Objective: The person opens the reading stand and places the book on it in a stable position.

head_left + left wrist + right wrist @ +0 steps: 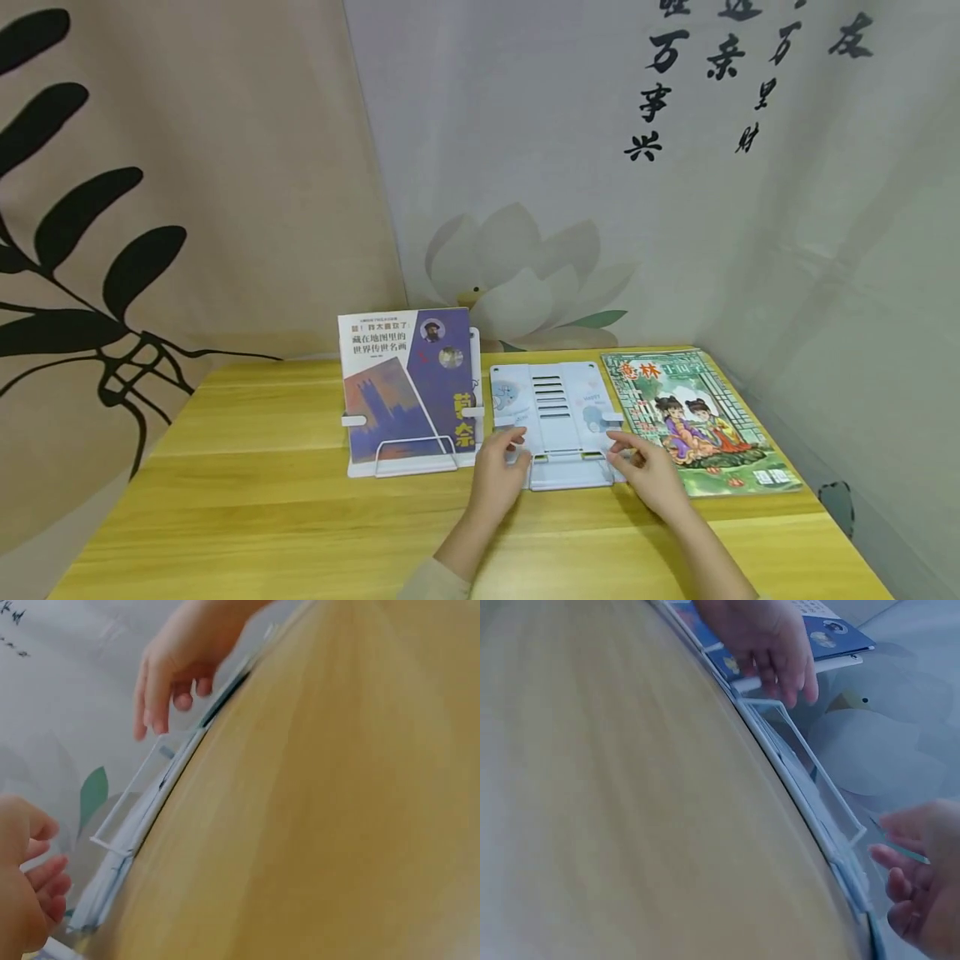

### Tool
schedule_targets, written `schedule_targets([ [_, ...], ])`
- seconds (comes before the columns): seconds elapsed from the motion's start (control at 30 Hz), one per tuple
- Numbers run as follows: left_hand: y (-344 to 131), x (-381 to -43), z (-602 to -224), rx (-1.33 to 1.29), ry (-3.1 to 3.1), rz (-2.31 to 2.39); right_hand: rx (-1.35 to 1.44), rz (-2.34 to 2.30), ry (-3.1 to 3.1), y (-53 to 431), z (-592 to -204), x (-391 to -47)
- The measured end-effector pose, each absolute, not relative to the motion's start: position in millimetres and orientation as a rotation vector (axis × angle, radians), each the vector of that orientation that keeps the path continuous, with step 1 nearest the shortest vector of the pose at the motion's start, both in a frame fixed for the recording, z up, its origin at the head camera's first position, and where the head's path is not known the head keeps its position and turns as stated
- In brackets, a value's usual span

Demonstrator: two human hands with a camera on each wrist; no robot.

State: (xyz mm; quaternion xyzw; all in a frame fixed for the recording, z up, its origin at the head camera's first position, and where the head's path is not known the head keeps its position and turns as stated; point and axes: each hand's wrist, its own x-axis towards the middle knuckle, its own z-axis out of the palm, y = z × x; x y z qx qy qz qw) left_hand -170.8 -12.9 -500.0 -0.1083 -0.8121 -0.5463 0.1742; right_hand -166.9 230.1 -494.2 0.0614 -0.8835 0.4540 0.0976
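Note:
A white book stand [555, 429] with pale cartoon elephant prints and a row of slots leans low on the wooden table. Its front wire support [821, 766] sticks out from the lower edge. My left hand [498, 468] is at the stand's front left corner, fingers loosely bent, fingertips close to the wire's end. At the front right corner, my right hand [651, 477] hovers with its fingers spread and lightly curved. Both wrist views show nothing gripped between the fingers of either hand.
Just left, a purple and white book [408, 383] stands on a second white stand [363, 470], held by side clips and a wire. To the right lies an illustrated magazine [705, 425], partly behind my right hand. A printed curtain [525, 125] hangs behind the wooden table [285, 517].

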Motion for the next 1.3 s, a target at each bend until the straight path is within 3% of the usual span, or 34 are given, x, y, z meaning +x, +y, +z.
schedule_targets([
  [0.47,-12,-209,-478,-0.325,-2.476,-1.524,0.233,1.149,-2.681,242,-480,-213],
  [0.93,-4,-233,-491,-0.151,-2.573,-1.460,0.240,0.991,-2.797,241,-496,-250],
  [1.3,0,-236,-510,-0.059,-2.609,-1.384,0.158,0.888,-2.826,231,-509,-253],
])
